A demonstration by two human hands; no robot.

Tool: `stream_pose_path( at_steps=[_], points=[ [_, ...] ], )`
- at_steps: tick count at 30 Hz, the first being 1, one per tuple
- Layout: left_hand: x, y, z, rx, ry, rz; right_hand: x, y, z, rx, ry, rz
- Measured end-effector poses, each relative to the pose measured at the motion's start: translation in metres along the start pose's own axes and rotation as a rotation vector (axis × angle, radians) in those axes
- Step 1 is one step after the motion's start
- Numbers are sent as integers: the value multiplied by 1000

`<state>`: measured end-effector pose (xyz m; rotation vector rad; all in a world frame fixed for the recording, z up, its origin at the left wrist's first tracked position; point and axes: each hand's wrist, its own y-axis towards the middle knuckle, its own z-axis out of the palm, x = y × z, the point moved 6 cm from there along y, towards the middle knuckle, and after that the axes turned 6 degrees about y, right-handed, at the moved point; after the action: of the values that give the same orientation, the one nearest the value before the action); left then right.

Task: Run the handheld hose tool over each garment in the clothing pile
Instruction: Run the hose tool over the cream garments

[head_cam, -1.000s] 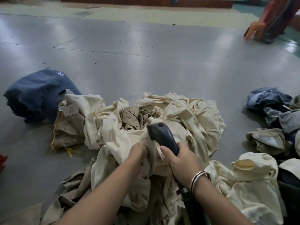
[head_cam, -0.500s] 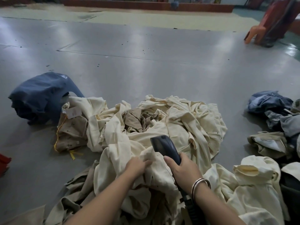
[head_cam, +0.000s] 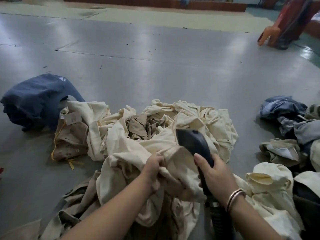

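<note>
A heap of cream garments (head_cam: 199, 122) lies on the grey floor in front of me, with tan pieces (head_cam: 138, 126) mixed in at its middle. My left hand (head_cam: 153, 168) grips a fold of a cream garment (head_cam: 124, 151) and holds it up. My right hand (head_cam: 215, 172), with bangles at the wrist, is wrapped round the handle of the dark handheld hose tool (head_cam: 194, 142). The tool's head rests against the cream cloth just right of my left hand. Its ribbed hose (head_cam: 219, 217) runs down beside my right forearm.
A dark blue garment (head_cam: 36, 99) lies at the left. A tan garment with a paper tag (head_cam: 73, 117) and yellow cord sits beside it. Blue and grey clothes (head_cam: 287, 115) are piled at the right, with more cream garments (head_cam: 270, 187) below them. An orange plastic chair (head_cam: 270, 34) stands far right.
The tool's head has slid slightly right and forward over the cream cloth. My left hand has pulled the fold closer to me and a little lower.
</note>
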<state>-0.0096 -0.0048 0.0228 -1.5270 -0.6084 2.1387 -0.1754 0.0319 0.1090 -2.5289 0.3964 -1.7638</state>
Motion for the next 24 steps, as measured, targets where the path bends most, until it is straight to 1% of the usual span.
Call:
stream_pose_path(
  at_steps=[2,3,5,7,8,10,12,13,15,17,24],
  points=[
    [-6,-14,27,137,-48,-47,18,-6,-18,-64,42,-61],
    [-10,-19,37,195,-66,-19,27,-8,-25,-80,54,-92],
    [-20,-27,48,312,-66,89,39,-11,-33,-83,58,-133],
    [-21,-28,47,391,58,108,40,-12,-34,-65,45,-132],
    [-15,-23,42,357,177,89,37,-12,-32,-55,33,-116],
    [1,-11,22,203,436,22,25,-13,-26,-35,1,-67],
    [21,0,-7,54,601,-53,8,-14,-19,-22,-9,-10],
    [30,3,-21,9,674,-69,-1,-15,-16,-16,-12,20],
    [51,7,-42,7,852,-102,-17,-15,-11,-7,-31,75],
    [63,9,-47,33,988,-108,-27,-14,-11,-13,-58,107],
    [79,10,-25,162,1210,-83,-43,-10,-16,-48,-65,133]
  ],
)
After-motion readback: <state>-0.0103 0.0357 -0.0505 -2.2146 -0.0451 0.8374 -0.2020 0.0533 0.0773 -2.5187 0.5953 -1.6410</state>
